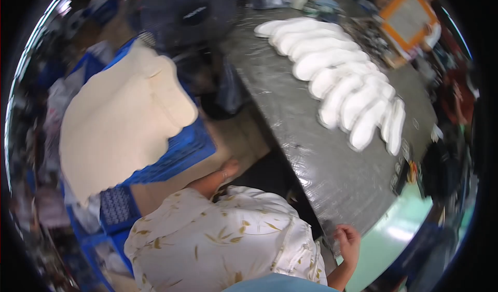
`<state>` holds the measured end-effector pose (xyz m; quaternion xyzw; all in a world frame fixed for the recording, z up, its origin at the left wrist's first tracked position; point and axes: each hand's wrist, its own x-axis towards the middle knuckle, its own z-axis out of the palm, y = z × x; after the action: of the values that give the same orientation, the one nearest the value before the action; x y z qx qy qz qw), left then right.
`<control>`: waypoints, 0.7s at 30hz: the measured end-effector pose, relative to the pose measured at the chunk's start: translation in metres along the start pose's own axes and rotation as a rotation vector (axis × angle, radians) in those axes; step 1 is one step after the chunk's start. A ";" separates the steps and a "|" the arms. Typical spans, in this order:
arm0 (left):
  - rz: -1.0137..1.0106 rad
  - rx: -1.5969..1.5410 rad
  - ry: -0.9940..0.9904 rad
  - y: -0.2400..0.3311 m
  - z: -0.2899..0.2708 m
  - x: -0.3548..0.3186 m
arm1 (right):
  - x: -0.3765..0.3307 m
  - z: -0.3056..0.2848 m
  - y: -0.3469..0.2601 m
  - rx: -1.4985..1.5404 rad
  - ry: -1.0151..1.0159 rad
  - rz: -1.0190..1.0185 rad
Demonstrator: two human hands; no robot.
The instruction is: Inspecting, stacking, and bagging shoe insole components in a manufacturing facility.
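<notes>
A person in a leaf-print shirt point(228, 240) leans between a blue crate point(181, 152) and a grey table point(321, 162). The left hand point(224, 171) reaches toward the crate, which lies up and left of its fingers, which point the same way (whether spread or closed cannot be told). The tan cut sheets point(119, 121) on the crate run lengthwise from lower left to upper right. The right hand point(348, 240), fingers curled, grips the table's near edge; white insoles point(342, 79) lie in a row toward its far edge.
</notes>
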<state>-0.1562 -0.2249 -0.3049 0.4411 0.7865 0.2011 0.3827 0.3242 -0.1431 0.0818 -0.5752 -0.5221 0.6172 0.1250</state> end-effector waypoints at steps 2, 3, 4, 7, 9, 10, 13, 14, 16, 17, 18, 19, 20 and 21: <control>0.071 0.014 0.163 0.025 -0.006 0.007 | 0.030 -0.007 -0.002 -0.299 0.305 -0.282; 0.019 -0.202 0.225 0.033 -0.013 0.012 | 0.050 0.000 -0.005 -0.341 0.335 -0.391; -0.015 -0.414 0.250 0.051 -0.013 0.020 | 0.071 0.008 -0.017 -0.382 0.400 -0.482; -0.021 -0.520 0.325 0.056 -0.052 0.012 | 0.126 0.030 -0.062 -0.515 0.529 -0.514; 0.022 -0.702 0.300 0.062 -0.081 -0.007 | 0.165 0.035 -0.085 -0.617 0.593 -0.609; -0.013 -0.740 0.294 0.046 -0.085 -0.006 | 0.180 0.036 -0.099 -0.626 0.599 -0.594; -0.054 -0.810 0.241 0.061 -0.086 0.008 | 0.208 0.025 -0.117 -0.737 0.733 -0.626; -0.097 -0.832 0.242 0.070 -0.092 0.009 | 0.218 0.022 -0.117 -0.792 0.738 -0.590; -0.123 -0.839 0.247 0.089 -0.097 0.005 | 0.232 0.019 -0.114 -0.844 0.735 -0.557; -0.126 -0.835 0.245 0.094 -0.100 0.000 | 0.235 0.019 -0.112 -0.894 0.731 -0.565; -0.129 -0.832 0.243 0.098 -0.102 -0.003 | 0.240 0.019 -0.109 -0.945 0.726 -0.573; -0.097 -0.843 0.284 0.099 -0.100 -0.003 | 0.248 0.017 -0.105 -0.981 0.716 -0.609; -0.102 -0.844 0.285 0.098 -0.100 -0.006 | 0.253 0.014 -0.102 -0.982 0.711 -0.608; -0.088 -0.823 0.271 0.098 -0.101 -0.008 | 0.257 0.010 -0.098 -1.004 0.711 -0.578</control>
<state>-0.1797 -0.1781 -0.1741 0.1873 0.7019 0.5376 0.4280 0.1930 0.0869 0.0079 -0.5688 -0.8052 0.0152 0.1669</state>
